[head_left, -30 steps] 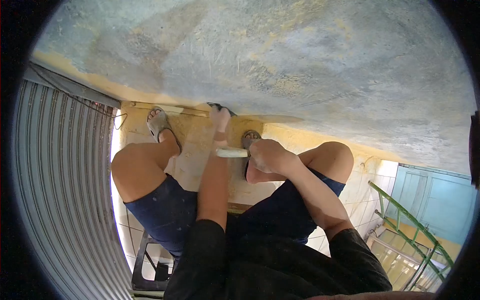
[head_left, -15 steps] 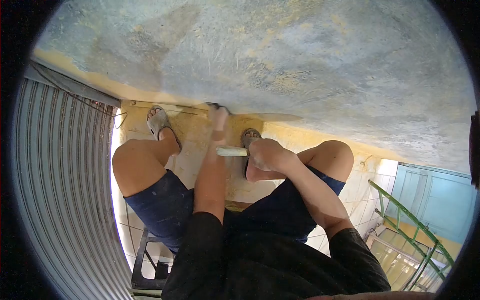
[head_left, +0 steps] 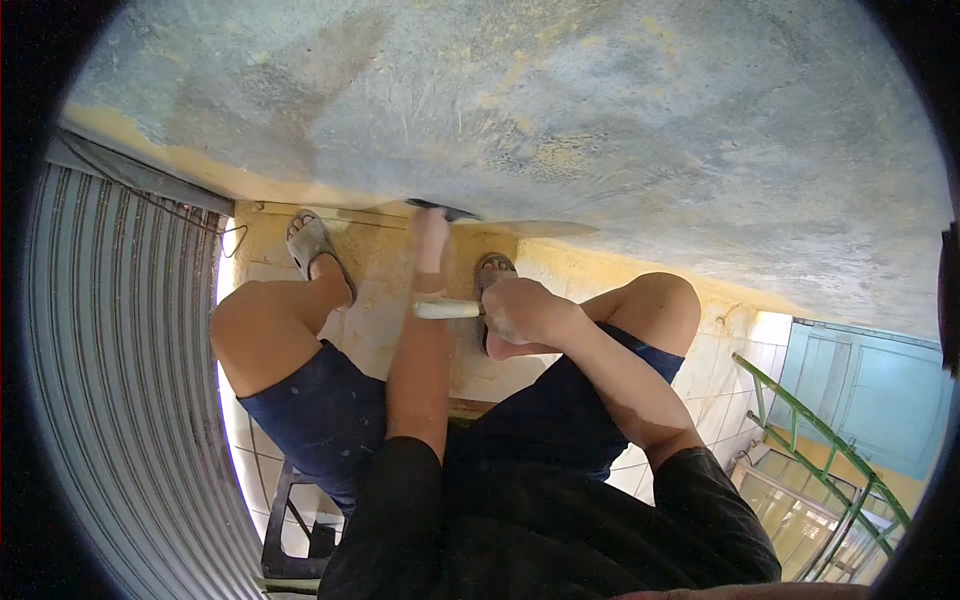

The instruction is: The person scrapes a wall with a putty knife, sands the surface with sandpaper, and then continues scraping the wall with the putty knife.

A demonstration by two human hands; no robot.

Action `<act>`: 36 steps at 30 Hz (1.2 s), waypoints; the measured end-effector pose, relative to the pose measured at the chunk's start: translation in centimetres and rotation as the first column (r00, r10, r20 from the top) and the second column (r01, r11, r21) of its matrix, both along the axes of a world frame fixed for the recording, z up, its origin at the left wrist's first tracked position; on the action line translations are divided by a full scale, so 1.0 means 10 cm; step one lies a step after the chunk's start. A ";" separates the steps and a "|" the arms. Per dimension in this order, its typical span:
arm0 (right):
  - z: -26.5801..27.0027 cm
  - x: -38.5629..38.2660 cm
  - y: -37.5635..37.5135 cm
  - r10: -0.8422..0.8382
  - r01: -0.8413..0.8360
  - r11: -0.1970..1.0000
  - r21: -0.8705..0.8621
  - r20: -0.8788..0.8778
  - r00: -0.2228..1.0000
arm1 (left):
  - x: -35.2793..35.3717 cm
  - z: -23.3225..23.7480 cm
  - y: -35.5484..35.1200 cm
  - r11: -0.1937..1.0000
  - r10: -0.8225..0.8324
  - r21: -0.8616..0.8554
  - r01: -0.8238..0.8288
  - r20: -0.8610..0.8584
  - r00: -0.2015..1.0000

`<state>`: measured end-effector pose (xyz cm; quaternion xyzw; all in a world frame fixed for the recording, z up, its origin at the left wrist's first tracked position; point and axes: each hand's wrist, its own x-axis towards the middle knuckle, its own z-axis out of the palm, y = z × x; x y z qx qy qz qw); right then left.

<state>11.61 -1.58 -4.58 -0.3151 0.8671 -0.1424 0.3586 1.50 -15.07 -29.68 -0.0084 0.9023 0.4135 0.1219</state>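
Observation:
My left hand (head_left: 431, 238) is stretched toward the bottom of the wall (head_left: 600, 120), its fingers blurred around a dark flat tool (head_left: 445, 210) that lies against the wall's lower part. Closer to me, my right hand (head_left: 518, 310) is closed on a tool with a pale handle (head_left: 448, 309), which sticks out to the left over my left forearm. The rest of that tool is hidden by the hand. Grey and yellow patches cover the wall surface.
A corrugated metal shutter (head_left: 130, 380) runs along the left. Sandalled feet stand on the stained tile floor (head_left: 385, 300). A black stool (head_left: 275, 530) is below my left leg. At the right are a green metal frame (head_left: 815, 430) and blue doors (head_left: 880, 390).
The dark tool shows more fully along the wall's lower part, and my left hand has shifted slightly left. My right hand and the pale handle have also moved a little left.

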 end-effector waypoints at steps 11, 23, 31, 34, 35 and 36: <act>0.04 -0.09 0.01 0.045 -0.044 0.983 0.180 -0.006 0.999 | 0.56 0.45 0.83 0.875 -0.023 0.462 0.141 -0.253 0.967; -0.25 -0.08 0.23 -0.077 0.077 0.997 -0.015 -0.010 0.997 | 1.13 -0.84 -0.75 -0.039 0.538 0.702 -0.711 0.615 0.577; 0.26 -0.10 -0.24 -0.365 0.462 0.859 -0.221 0.369 0.855 | 1.05 0.13 -0.52 -0.244 0.242 0.747 -0.618 0.665 0.707; 0.21 -0.22 -0.35 -0.385 0.459 0.804 -0.379 0.257 0.886 | 0.87 0.74 -0.67 0.007 0.180 0.713 -0.701 0.688 0.703; 0.34 -0.23 -0.38 -0.440 0.503 0.792 -0.347 0.247 0.863 | 0.81 1.01 -0.76 0.167 0.088 0.728 -0.665 0.660 0.746; 0.42 -0.23 -0.39 -0.495 0.548 0.775 -0.314 0.235 0.836 | 0.74 1.23 -0.84 0.319 -0.014 0.733 -0.600 0.637 0.771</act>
